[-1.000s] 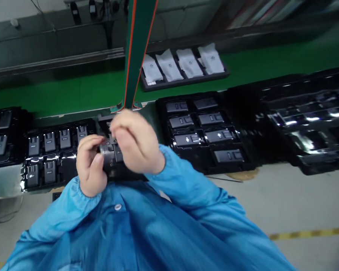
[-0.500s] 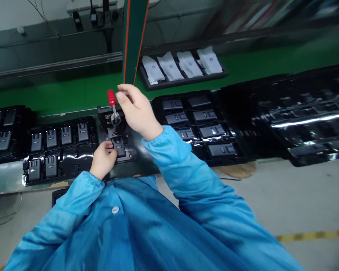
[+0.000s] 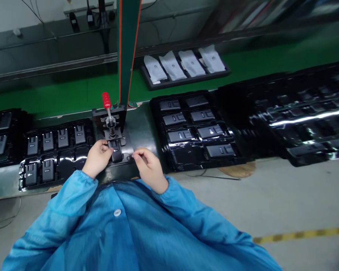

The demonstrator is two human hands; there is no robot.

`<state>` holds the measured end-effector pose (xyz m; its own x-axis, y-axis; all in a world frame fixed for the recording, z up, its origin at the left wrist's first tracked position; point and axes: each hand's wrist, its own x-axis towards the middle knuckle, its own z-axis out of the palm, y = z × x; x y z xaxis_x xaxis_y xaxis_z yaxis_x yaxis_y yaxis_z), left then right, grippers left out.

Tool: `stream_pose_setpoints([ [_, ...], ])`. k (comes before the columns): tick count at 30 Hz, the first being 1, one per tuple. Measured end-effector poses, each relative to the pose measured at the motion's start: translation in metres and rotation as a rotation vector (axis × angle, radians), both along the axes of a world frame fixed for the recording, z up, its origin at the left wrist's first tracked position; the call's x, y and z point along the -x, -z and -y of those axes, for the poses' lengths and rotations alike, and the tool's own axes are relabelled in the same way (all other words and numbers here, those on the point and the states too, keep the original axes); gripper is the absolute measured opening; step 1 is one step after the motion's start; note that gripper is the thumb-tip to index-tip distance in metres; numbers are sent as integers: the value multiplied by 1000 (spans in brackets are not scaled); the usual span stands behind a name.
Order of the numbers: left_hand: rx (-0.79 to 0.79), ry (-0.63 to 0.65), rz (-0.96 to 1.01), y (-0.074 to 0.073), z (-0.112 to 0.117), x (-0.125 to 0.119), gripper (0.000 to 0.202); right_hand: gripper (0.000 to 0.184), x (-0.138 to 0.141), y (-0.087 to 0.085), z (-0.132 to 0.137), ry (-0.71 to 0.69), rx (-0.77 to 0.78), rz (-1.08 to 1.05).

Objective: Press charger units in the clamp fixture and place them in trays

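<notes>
A small black rectangular device with light lettering (image 3: 117,151) lies in the dark clamp fixture (image 3: 126,155), under the metal toggle clamp (image 3: 111,121) with its red handle (image 3: 106,100) standing up. My left hand (image 3: 97,158) is closed at the device's left side, thumb and fingertips on its edge. To the right of the fixture, my right hand (image 3: 151,169) has its thumb and forefinger pinched together near the base plate's corner. Whatever is between those fingertips is too small to make out.
Left of the fixture lies a black tray (image 3: 66,155) with several similar devices; another tray (image 3: 8,128) sits farther left. A stacked tray of devices (image 3: 186,156) is to the right. Behind, a dark tray holds white pouches (image 3: 173,67). A green post (image 3: 128,49) rises behind the clamp.
My right hand has come down from beside the red handle to the fixture's lower right. My left hand stays at the device. The view has shifted slightly.
</notes>
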<state>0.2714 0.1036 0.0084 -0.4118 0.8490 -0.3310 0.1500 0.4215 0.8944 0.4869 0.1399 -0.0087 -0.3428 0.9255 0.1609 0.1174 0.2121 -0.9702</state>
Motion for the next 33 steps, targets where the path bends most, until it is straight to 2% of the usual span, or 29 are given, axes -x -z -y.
stream_pose_setpoints([
  [3,-42,1,112,-15,22,-1,43,16,-5,10,17,-44,142,8],
  [6,-74,-7,212,-25,42,-7,45,15,1,11,25,-121,325,-73],
  [12,-100,47,320,-26,63,-21,40,31,19,-2,15,-219,564,-267],
  [16,-120,100,331,-29,67,-28,39,31,18,-5,12,-224,680,-325],
  [20,-127,116,325,-33,69,-34,41,33,12,-5,16,-186,721,-369],
  [23,-92,141,312,-31,67,-38,46,38,1,-8,16,-214,745,-380],
  [28,-22,301,358,-23,48,-52,53,46,-34,-17,11,-308,674,-304],
  [30,-48,343,355,-22,36,-64,59,43,-53,-20,8,-252,620,-252],
  [33,-111,328,331,-20,25,-84,65,40,-87,-18,-1,-2,512,-216],
])
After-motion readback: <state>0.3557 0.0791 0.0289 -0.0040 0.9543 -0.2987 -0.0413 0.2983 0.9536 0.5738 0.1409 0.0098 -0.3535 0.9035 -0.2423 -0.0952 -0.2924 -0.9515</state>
